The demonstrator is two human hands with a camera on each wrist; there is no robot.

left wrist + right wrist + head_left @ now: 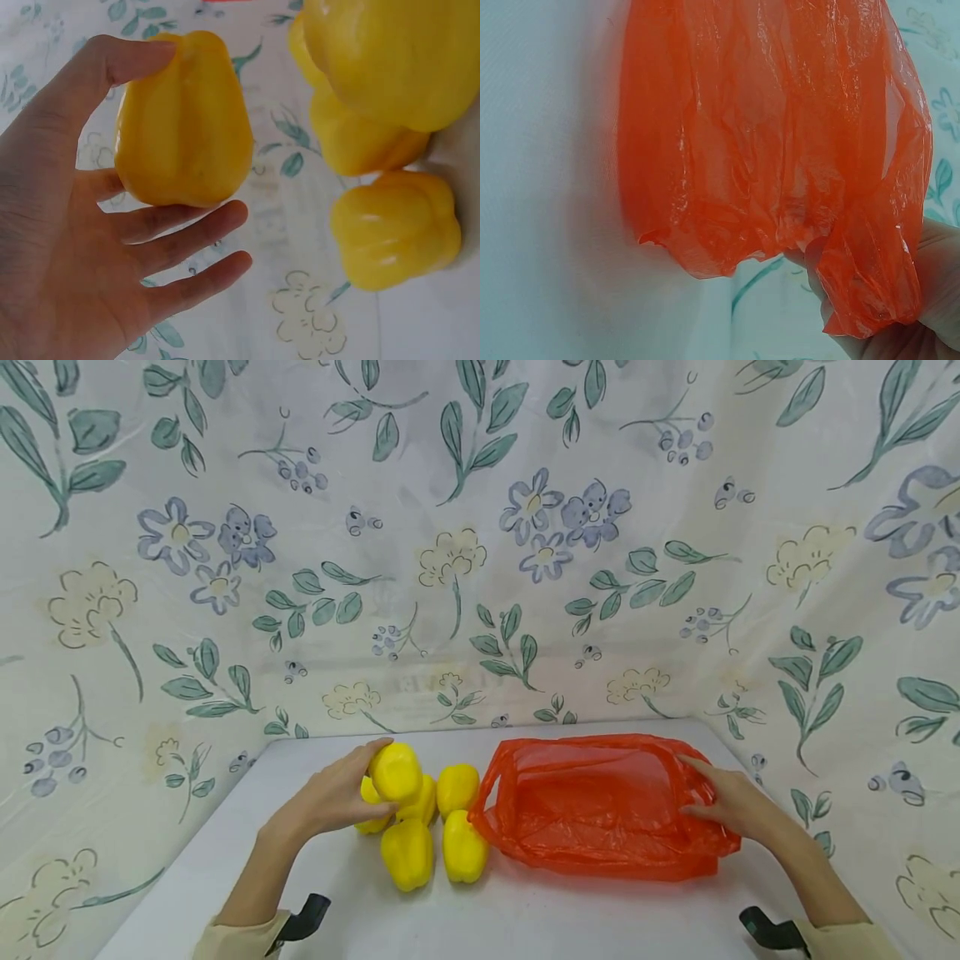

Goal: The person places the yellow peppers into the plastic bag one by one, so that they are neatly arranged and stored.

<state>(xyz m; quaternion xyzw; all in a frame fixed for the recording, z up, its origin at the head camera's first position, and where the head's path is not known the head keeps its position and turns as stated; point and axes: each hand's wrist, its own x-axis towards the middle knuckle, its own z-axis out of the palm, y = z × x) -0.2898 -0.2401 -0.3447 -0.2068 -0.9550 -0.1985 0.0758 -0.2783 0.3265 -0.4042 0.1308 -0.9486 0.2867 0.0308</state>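
The left hand [333, 797] grips a yellow pepper [397, 773], which sits at its 2 o'clock, between thumb and fingers. In the left wrist view the thumb lies across the top of that pepper, its tip near 12 o'clock, while the index finger passes behind at 8 o'clock and the middle finger runs under the base at 6; the little finger stretches out straight, apart from it. Five more peppers gather around the held one in the head view: a partly hidden pepper [367, 818] at 8 o'clock, a front pepper [407, 856] at 6, a half-covered pepper [422, 802] at 4, a corner pepper [465, 850] at 5 and a back pepper [457, 788] at 3. Farther out toward 3 o'clock a red plastic bag [600, 856] lies on the white table [360, 918], its near left edge close against the corner pepper. The right hand [723, 802] holds the bag's right end, so most of the bag spreads toward 9 o'clock from those fingers; the gathered plastic hides part of them, but they seem to pinch it against the thumb. Flowered cloth [390, 610] hangs beyond the table at 12 o'clock.
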